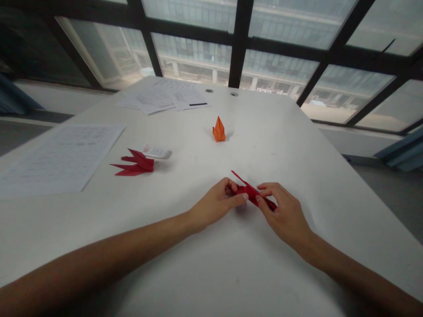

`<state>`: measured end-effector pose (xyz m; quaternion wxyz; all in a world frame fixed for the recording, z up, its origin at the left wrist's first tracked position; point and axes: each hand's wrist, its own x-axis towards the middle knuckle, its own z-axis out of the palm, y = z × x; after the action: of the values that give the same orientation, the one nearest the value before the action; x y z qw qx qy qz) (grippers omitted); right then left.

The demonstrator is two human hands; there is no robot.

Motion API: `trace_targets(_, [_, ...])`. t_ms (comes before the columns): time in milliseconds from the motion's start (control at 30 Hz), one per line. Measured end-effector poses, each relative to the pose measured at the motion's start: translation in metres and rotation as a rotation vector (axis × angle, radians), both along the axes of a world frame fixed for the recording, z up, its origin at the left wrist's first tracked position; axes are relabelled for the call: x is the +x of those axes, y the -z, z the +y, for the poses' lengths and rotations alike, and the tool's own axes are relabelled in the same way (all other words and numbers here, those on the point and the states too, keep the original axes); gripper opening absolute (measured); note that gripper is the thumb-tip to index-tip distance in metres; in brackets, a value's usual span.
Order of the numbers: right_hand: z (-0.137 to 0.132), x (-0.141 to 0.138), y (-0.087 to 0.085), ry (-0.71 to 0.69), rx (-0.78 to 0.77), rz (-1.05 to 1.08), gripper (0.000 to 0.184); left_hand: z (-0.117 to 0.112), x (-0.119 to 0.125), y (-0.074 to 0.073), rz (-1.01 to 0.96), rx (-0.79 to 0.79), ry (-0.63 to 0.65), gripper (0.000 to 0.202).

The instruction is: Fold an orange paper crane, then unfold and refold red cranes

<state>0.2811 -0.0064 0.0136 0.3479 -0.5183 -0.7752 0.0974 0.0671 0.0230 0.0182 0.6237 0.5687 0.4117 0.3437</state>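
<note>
Two ends of a red folded paper [253,194] are being held, one by each bare hand of a person. The left hand [225,197] is pinching the left end, its thumb pressing on the near side while its fingers are curling around the far side. The right hand [282,210] is gripping the other end between thumb and fingers, and a short red tip is showing under that thumb. One thin red point is sticking up from the middle of the grip, slanting away and to the left. Whether the paper is touching the white table [214,281] beneath the grip, I am not able to tell. Straight beyond the grip, well apart from it, an orange paper bird [218,131] is standing upright. Left of the grip and a little beyond it, a red paper figure [137,164] is lying with its points facing away from the hands, and a small white block [157,152] with printing is lying just behind it. Farther left of the grip, a printed sheet [66,154] is lying flat. Beyond the grip and to the left, near the far edge, several loose papers [165,97] are overlapping. Past that edge, a dark-framed window [240,42] is rising.
</note>
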Motion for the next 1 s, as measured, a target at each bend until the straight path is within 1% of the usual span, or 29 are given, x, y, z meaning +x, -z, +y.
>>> trace_targets(67, [0.0, 0.0, -0.004, 0.031, 0.084, 0.051, 0.008, -0.007, 0.003, 0.001, -0.157, -0.097, -0.089, 0.043])
trace_targets(133, [0.0, 0.0, -0.009, 0.059, 0.148, 0.083, 0.008, -0.011, 0.005, 0.004, -0.207, -0.134, -0.233, 0.054])
trace_targets(167, [0.0, -0.001, -0.011, 0.071, 0.171, 0.098, 0.008, -0.013, 0.006, 0.005, -0.218, -0.139, -0.261, 0.057])
trace_targets(200, [0.0, -0.001, -0.012, 0.079, 0.186, 0.113, 0.007, -0.014, 0.006, 0.007, -0.227, -0.135, -0.256, 0.059])
trace_targets(267, [-0.001, -0.003, -0.014, 0.071, 0.192, 0.15, 0.007, -0.014, 0.009, 0.008, -0.249, -0.104, -0.133, 0.056])
trace_targets(333, [-0.004, -0.005, -0.014, 0.021, 0.181, 0.192, 0.007, -0.014, 0.012, 0.006, -0.268, -0.045, 0.007, 0.054])
trace_targets(400, [-0.009, -0.008, -0.013, -0.048, 0.17, 0.22, 0.008, -0.015, 0.014, 0.003, -0.284, 0.018, 0.058, 0.052])
trace_targets(467, [-0.015, -0.011, -0.013, -0.109, 0.179, 0.227, 0.01, -0.016, 0.014, -0.001, -0.294, 0.079, 0.062, 0.048])
trace_targets(567, [-0.022, -0.012, -0.017, -0.175, 0.242, 0.229, 0.013, -0.018, 0.008, -0.005, -0.304, 0.169, 0.087, 0.044])
trace_targets(633, [-0.024, -0.011, -0.021, -0.211, 0.286, 0.236, 0.016, -0.019, 0.003, -0.008, -0.286, 0.207, 0.096, 0.046])
trace_targets(700, [-0.025, -0.011, -0.024, -0.235, 0.306, 0.235, 0.018, -0.02, 0.0, -0.009, -0.261, 0.226, 0.075, 0.044])
trace_targets(800, [-0.024, -0.011, -0.027, -0.249, 0.285, 0.256, 0.018, -0.019, -0.001, -0.011, -0.253, 0.194, -0.01, 0.038])
trace_targets(900, [-0.024, -0.012, -0.028, -0.263, 0.217, 0.32, 0.017, -0.019, 0.0, -0.011, -0.226, 0.162, -0.033, 0.03])
trace_targets(967, [-0.024, -0.012, -0.028, -0.266, 0.168, 0.364, 0.018, -0.019, -0.001, -0.012, -0.198, 0.195, -0.018, 0.033])
trace_targets(1000, [-0.024, -0.013, -0.027, -0.267, 0.149, 0.384, 0.018, -0.018, -0.003, -0.012, -0.188, 0.222, -0.013, 0.038])
